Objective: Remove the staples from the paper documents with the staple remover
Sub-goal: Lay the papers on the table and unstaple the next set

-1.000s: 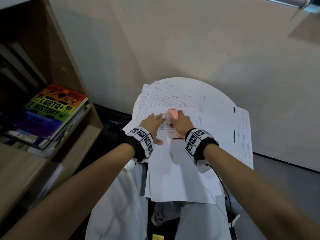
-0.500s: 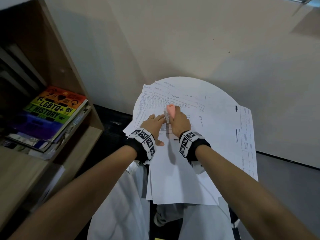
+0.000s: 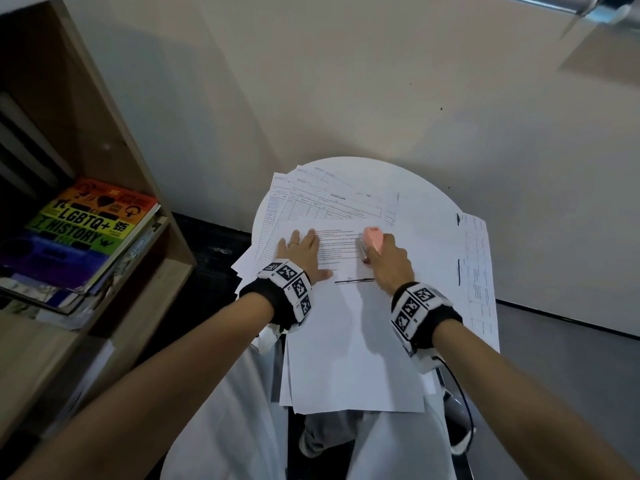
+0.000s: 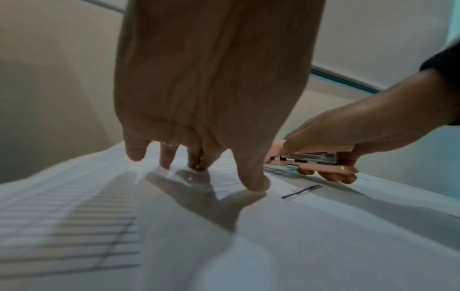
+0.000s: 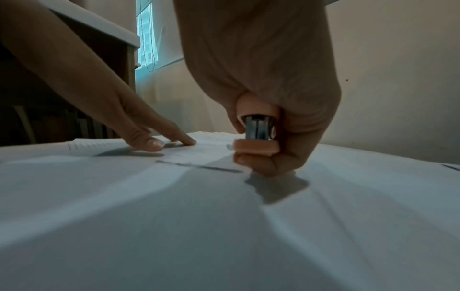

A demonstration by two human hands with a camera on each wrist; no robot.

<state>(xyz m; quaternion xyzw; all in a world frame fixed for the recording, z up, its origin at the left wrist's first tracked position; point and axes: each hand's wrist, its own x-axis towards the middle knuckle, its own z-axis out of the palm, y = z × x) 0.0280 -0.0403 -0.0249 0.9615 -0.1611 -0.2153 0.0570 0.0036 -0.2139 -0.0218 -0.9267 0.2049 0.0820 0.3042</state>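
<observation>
A stack of white paper documents (image 3: 349,334) lies on a small round white table (image 3: 426,195). My left hand (image 3: 300,249) presses flat on the top sheet, fingers straight and spread (image 4: 254,177). My right hand (image 3: 386,261) grips a pink staple remover (image 3: 373,239) with a metal body, held low over the printed page to the right of the left hand. In the left wrist view the staple remover (image 4: 311,159) points left, just above the paper. The right wrist view shows its metal end (image 5: 259,128) between thumb and fingers. No staple is visible.
More printed sheets (image 3: 332,202) fan out at the table's far side and another sheet (image 3: 478,271) hangs over its right edge. A wooden bookshelf (image 3: 114,188) with a rainbow-covered book (image 3: 86,223) stands close on the left. A wall runs behind the table.
The two hands have parted: the right hand with the staple remover moved right, away from the left hand, which shifted left and stays flat on the paper.
</observation>
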